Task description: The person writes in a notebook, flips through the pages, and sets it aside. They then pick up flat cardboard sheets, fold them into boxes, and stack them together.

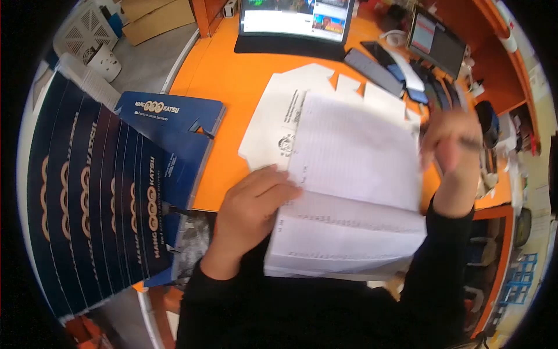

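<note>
An open notebook (360,145) lies in front of the person's body, its upper page over a flat white cardboard blank (267,116) and its lower page reaching past the near edge of the orange desk (232,81). The upper page is ruled and largely bare, with small marks along its left margin; the lower page, bent by a fold, bears rows of small writing too blurred to read. The left hand (250,206) is clamped on the notebook's left edge near the fold, its fingertips on the paper. The right hand (453,139), blurred, is raised at the right side of the upper page with fingers curled; a slim dark object (469,143) shows against it, but whether the grip is closed on this object, or touches the page, cannot be told. Both forearms are in black sleeves (447,250). The blank carries a printed emblem beside the notebook's left edge. To the left, a dark blue box (195,116) lettered "MANG" and "KATSU" sits at the desk's side, next to a fanned row of matching blue cartons (99,192). Beyond the blank stands a lit screen (293,17); to its right lie a phone (375,71) and other small items, near a tilted monitor (436,43). At upper left, a brown cardboard box (157,23) and a white bin (106,64) rest on the grey floor (151,61).
</note>
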Action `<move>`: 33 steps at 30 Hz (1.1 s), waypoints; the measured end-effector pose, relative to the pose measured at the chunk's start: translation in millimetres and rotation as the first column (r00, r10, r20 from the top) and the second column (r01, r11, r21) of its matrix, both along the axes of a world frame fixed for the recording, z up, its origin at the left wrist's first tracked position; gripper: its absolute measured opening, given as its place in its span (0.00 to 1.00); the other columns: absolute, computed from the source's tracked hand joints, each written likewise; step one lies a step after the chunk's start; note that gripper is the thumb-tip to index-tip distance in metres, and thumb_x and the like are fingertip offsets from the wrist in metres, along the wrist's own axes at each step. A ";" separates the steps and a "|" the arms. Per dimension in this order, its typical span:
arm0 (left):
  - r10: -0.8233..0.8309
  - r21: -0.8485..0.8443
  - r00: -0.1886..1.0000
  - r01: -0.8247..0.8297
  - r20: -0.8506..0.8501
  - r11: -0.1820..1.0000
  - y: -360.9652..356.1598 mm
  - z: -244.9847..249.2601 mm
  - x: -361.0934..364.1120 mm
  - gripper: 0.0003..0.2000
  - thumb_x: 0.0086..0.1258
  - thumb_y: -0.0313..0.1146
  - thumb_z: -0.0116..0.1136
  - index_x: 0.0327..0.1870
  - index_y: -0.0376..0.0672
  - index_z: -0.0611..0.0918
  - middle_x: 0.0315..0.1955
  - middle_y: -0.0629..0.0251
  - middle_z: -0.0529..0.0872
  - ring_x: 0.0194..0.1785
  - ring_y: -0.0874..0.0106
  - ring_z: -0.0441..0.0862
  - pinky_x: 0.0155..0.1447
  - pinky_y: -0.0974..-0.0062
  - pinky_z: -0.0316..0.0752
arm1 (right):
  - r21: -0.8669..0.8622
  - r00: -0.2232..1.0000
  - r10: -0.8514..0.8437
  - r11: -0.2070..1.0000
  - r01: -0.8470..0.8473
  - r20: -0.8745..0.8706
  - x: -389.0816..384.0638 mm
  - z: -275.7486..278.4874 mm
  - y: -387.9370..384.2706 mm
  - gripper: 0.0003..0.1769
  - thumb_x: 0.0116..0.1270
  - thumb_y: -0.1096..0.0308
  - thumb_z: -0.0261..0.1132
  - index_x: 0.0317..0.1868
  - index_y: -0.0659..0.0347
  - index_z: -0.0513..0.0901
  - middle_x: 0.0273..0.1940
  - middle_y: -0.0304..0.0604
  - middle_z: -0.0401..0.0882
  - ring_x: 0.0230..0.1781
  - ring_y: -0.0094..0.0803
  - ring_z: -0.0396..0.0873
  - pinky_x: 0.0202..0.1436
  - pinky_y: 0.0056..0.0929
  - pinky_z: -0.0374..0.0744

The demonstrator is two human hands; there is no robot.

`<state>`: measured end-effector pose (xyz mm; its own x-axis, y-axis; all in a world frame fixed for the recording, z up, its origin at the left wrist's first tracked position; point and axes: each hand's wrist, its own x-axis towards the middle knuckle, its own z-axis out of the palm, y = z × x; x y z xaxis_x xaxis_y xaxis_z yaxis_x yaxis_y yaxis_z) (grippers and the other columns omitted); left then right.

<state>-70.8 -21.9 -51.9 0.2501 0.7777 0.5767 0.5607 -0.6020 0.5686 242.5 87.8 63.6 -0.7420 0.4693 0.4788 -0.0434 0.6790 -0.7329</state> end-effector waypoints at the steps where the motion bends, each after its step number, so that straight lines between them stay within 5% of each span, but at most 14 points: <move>1: 0.029 0.005 0.999 -0.029 0.019 1.000 -1.2 -1.0 1.2 0.12 0.52 0.17 0.64 0.37 0.42 0.87 0.38 0.58 0.87 0.48 0.55 0.85 0.58 0.64 0.80 | 0.046 0.994 -0.072 0.997 0.069 0.077 2.6 4.4 -24.6 0.14 0.73 0.63 0.61 0.29 0.57 0.83 0.29 0.44 0.86 0.22 0.27 0.84 0.25 0.22 0.80; 5: -0.004 -0.004 0.998 0.005 0.055 1.000 0.5 -4.1 -2.1 0.12 0.52 0.16 0.65 0.37 0.43 0.87 0.40 0.56 0.87 0.49 0.53 0.85 0.54 0.64 0.80 | 0.135 0.927 -0.343 0.936 0.325 0.149 45.6 -27.0 -96.0 0.09 0.69 0.65 0.65 0.33 0.60 0.85 0.35 0.45 0.89 0.29 0.32 0.87 0.34 0.25 0.83; 8: 0.004 -0.017 0.997 -0.003 0.073 1.000 0.2 -3.6 -0.2 0.13 0.52 0.15 0.65 0.37 0.44 0.87 0.40 0.55 0.88 0.49 0.54 0.85 0.52 0.65 0.80 | 0.212 0.877 -0.479 0.854 0.476 -0.040 64.0 -58.3 -122.8 0.02 0.65 0.74 0.66 0.33 0.61 0.84 0.41 0.54 0.87 0.40 0.42 0.88 0.44 0.29 0.84; 12: 0.003 -0.055 0.997 0.002 0.076 0.998 -0.9 -0.6 -0.3 0.13 0.52 0.14 0.66 0.37 0.43 0.88 0.39 0.55 0.88 0.50 0.54 0.85 0.52 0.66 0.80 | 0.105 0.637 -0.771 0.636 0.765 0.029 93.1 -104.4 -169.6 0.09 0.54 0.85 0.64 0.27 0.60 0.78 0.53 0.69 0.79 0.58 0.52 0.81 0.57 0.43 0.79; 14: -0.016 -0.093 0.993 0.028 0.119 0.995 -1.5 -2.6 -2.6 0.12 0.54 0.15 0.66 0.37 0.43 0.89 0.39 0.55 0.89 0.50 0.54 0.86 0.52 0.67 0.80 | 0.026 0.654 -0.757 0.653 0.757 -0.025 71.4 -116.4 -184.0 0.12 0.52 0.82 0.67 0.24 0.56 0.74 0.51 0.61 0.83 0.61 0.48 0.79 0.61 0.45 0.75; 16: -0.041 -0.148 0.981 0.070 0.192 0.986 -1.9 -6.0 -6.3 0.11 0.56 0.16 0.66 0.37 0.44 0.89 0.39 0.56 0.90 0.50 0.55 0.86 0.52 0.68 0.80 | 0.150 0.721 -0.692 0.709 0.689 -0.041 61.1 -125.0 -190.9 0.15 0.50 0.78 0.69 0.22 0.52 0.70 0.50 0.50 0.86 0.61 0.43 0.77 0.60 0.43 0.71; 21: -0.151 -0.247 0.920 0.250 0.361 0.936 -3.7 -2.5 -16.5 0.09 0.60 0.16 0.63 0.35 0.43 0.91 0.38 0.58 0.90 0.51 0.61 0.87 0.56 0.72 0.78 | 0.673 0.831 -0.551 0.644 0.363 0.079 43.2 -140.1 -220.2 0.17 0.47 0.67 0.72 0.22 0.43 0.69 0.45 0.13 0.88 0.49 0.32 0.76 0.45 0.32 0.65; 25: -0.315 -0.183 0.889 0.388 0.331 0.903 -0.8 0.7 -21.2 0.10 0.60 0.15 0.61 0.33 0.41 0.91 0.37 0.58 0.90 0.51 0.63 0.87 0.57 0.73 0.77 | 0.606 0.855 -0.516 0.697 0.384 0.052 29.6 -150.3 -248.3 0.16 0.49 0.67 0.72 0.25 0.41 0.69 0.45 0.10 0.87 0.47 0.27 0.74 0.47 0.32 0.60; 33: -0.351 -0.124 0.883 0.404 0.312 0.906 2.6 -4.3 -20.2 0.10 0.58 0.14 0.62 0.32 0.41 0.91 0.35 0.60 0.89 0.49 0.64 0.88 0.56 0.73 0.78 | 0.551 0.836 -0.545 0.718 0.425 0.065 19.7 -160.6 -260.1 0.14 0.56 0.66 0.69 0.28 0.40 0.69 0.45 0.11 0.88 0.46 0.24 0.74 0.49 0.32 0.55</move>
